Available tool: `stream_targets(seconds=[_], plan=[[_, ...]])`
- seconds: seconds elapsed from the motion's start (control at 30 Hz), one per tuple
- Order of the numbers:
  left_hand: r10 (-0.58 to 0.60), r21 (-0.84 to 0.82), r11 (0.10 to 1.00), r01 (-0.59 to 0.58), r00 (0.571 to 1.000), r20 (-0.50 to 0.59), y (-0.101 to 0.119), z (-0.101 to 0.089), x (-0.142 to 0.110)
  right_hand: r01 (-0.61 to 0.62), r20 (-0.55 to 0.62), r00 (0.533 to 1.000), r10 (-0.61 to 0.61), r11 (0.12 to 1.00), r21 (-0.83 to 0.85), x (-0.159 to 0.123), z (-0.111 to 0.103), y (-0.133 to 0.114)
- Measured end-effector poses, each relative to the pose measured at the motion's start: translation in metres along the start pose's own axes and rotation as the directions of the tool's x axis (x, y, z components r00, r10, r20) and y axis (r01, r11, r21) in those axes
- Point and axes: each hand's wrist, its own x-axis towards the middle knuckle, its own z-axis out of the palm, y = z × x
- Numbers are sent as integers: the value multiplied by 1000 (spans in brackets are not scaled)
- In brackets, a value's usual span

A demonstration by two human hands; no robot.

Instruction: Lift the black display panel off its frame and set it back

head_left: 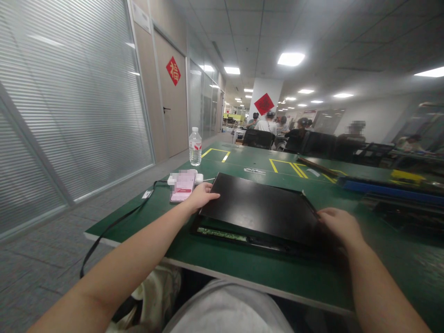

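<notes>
A flat black display panel (260,206) is tilted just above the green table, its surface reflecting light. Along its near side shows a dark frame (267,243) with a green circuit board strip (222,234) at the left. My left hand (203,196) grips the panel's left edge, thumb on top and fingers curled at the rim. At the opposite edge, my right hand (338,224) is closed around the side near the corner; its fingertips are partly hidden. Right beside my left hand lies a phone (183,187) with a lit pink screen.
A water bottle (195,147) stands behind the phone, near white items (199,178). A black strap (114,224) hangs over the left table edge. Yellow tape (287,163) marks the green table (145,226). Blue and dark strips (388,187) lie at right. Several people sit beyond.
</notes>
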Motion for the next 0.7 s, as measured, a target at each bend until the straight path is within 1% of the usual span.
stream_targets(seconds=[0.13, 0.3, 0.47, 0.57, 0.63, 0.7], plan=[[-6, 8, 1000, 6, 1000, -27, -1, 0, 0, 8, 25, 1000, -7, 999, -38, 4, 2, 4], [3, 1, 1000, -3, 999, -37, 3, 2, -3, 1, 29, 1000, -1, 1000, 6, 6, 2, 7], [10, -82, 996, -16, 997, -75, 9, 4, -3, -62, 50, 997, 59, 997, 53, 4, 0, 4], [36, -105, 993, -43, 997, -71, 8, 3, -1, -62, 42, 997, 60, 996, 62, 4, 0, 5], [69, -77, 994, -75, 995, -73, 6, 1, 0, -60, 34, 998, 58, 996, 71, 5, 1, 7], [88, -5, 996, -88, 993, -79, 3, -1, 2, -70, 37, 997, 66, 993, 94, 6, 2, 8]])
